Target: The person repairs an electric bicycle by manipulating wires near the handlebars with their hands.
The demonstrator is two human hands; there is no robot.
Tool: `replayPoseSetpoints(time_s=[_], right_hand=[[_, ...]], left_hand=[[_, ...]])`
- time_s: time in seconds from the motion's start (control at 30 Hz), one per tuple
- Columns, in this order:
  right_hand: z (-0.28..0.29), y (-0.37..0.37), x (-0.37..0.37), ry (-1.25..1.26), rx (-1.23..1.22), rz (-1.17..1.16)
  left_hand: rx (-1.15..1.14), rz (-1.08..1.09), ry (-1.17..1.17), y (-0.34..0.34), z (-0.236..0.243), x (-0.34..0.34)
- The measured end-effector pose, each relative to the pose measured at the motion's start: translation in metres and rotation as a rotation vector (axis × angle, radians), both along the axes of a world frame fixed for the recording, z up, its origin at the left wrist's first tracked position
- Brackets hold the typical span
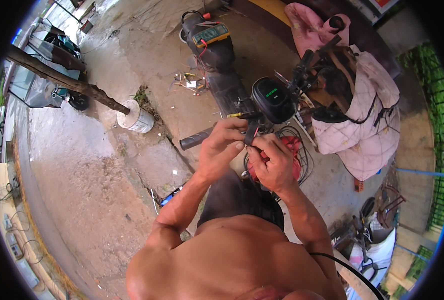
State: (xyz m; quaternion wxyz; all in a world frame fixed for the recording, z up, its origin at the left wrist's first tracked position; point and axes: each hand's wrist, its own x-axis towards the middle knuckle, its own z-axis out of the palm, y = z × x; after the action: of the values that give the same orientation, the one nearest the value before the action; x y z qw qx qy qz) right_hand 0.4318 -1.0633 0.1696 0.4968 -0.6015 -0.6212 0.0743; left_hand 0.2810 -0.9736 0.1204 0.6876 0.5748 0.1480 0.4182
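My left hand [218, 152] and my right hand [274, 162] pinch a short black strip [250, 132], possibly tape, in front of a scooter's handlebar display [274, 100] with green bars lit. A small yellow-handled tool [236, 115] lies just above my fingers. A handlebar grip [194, 140] sticks out left of my left hand. Behind my right hand are a red bundle [293, 150] and looped black cables. What my fingertips grip beneath the strip is too small to make out.
A yellow multimeter [211, 34] rests on the scooter seat [217, 55]. Tools and wires [191, 83] lie on the ground. A wooden post [67, 80] stands in a white bucket [136, 120]. A pink quilted cover [357, 140] drapes a vehicle at right; parked vehicles stand upper left.
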Motion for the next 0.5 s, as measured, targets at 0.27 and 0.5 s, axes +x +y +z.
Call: replayPoseSetpoints(time_s=[0.27, 0.5], right_hand=[[0.013, -0.008, 0.01, 1.601, -0.362, 0.191], [0.02, -0.002, 0.008, 1.9, -0.483, 0.281]], left_hand=[[-0.271, -0.077, -0.117, 0.006, 0.005, 0.0], [-0.168, -0.158, -0.079, 0.003, 0.007, -0.004]])
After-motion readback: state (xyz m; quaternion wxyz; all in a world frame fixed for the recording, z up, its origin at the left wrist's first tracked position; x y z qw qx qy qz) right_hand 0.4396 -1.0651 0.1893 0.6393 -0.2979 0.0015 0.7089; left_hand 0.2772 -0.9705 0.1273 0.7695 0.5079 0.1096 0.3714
